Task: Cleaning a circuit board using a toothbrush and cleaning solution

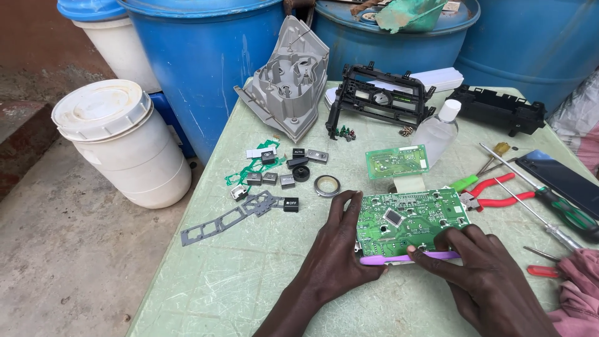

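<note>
Head view showed the left hand steadying the stripped-out circuit board, right hand fingers pinching a purple brush, buttons already removed.

Around the big green circuit board, with its black chip and silver dots, colour crowds the pale green table. A purple toothbrush lies along its near edge. Just behind it sits a smaller green board. To its right lie red-handled pliers and a green-and-black screwdriver. Left of it are black and grey buttons; farther left, a white bucket. Behind stand blue barrels.
</note>
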